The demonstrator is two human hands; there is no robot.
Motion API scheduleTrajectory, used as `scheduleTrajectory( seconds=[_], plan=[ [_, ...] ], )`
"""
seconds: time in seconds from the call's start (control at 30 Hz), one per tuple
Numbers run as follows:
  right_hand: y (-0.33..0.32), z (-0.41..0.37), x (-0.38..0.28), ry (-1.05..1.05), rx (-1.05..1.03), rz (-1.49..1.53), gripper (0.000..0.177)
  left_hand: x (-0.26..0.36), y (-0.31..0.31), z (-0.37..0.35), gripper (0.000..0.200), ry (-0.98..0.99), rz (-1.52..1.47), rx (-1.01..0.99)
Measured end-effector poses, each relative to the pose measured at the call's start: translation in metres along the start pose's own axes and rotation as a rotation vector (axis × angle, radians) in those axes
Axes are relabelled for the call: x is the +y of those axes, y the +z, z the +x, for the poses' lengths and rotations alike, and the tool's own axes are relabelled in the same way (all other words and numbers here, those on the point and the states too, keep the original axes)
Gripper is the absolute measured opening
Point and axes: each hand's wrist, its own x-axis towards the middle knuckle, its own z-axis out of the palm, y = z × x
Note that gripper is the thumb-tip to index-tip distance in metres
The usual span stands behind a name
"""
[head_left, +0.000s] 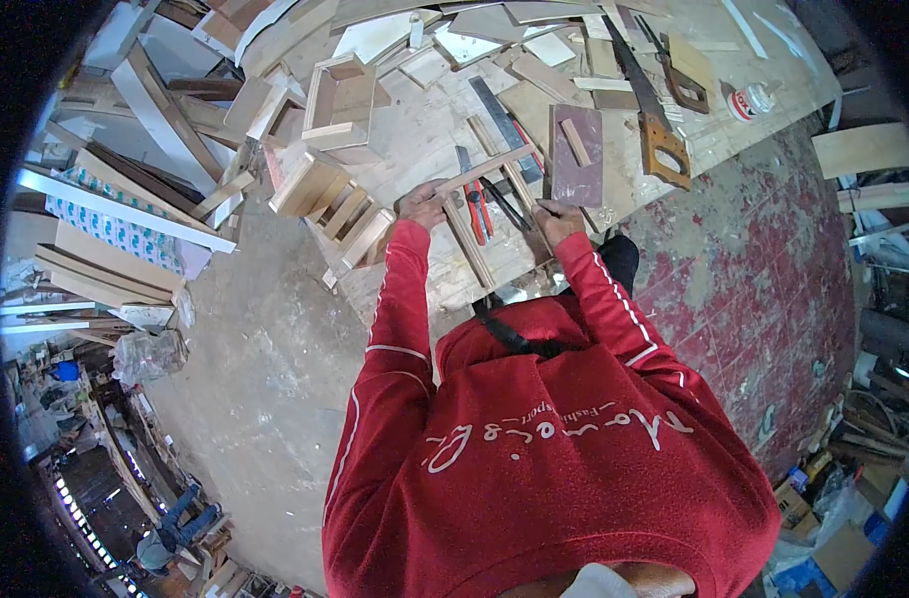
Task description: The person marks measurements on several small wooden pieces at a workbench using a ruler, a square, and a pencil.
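Observation:
A small frame of thin wooden strips spans the space between my two hands over the workbench. My left hand [423,205] is closed on the left corner, where the crosspiece [486,169] meets a side strip [466,239]. My right hand [558,221] has its fingers closed on the right-hand side strip [523,189]. Beneath and between the strips lie a red-handled tool [477,211] and a dark-handled tool [506,203]. Close to my left hand stands a slatted wooden box [345,211].
Open wooden boxes [341,105] stand at the bench's left. A handsaw [663,149], a smaller saw [681,85], a reddish board [577,179] and a white bottle [753,102] lie to the right. Offcuts cover the far side. Stacked boards [126,214] line the left; a person [170,533] is at lower left.

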Motion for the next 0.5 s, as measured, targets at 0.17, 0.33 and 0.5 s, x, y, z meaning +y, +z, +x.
scheduleTrajectory(
  seconds=[0.17, 0.33, 0.5],
  plan=[
    [0.0, 0.002, 0.005, -0.038, 0.015, -0.04, 0.027, -0.002, -0.001, -0.001, 0.032, 0.012, -0.034, -0.013],
    [0.002, 0.005, 0.014, -0.077, 0.044, -0.08, 0.029, 0.0, 0.005, -0.003, 0.03, 0.024, 0.021, 0.048],
    [0.002, 0.006, 0.02, 0.002, 0.052, -0.047, 0.031, -0.007, 0.004, 0.001, 0.029, 0.117, 0.018, 0.002]
  ],
)
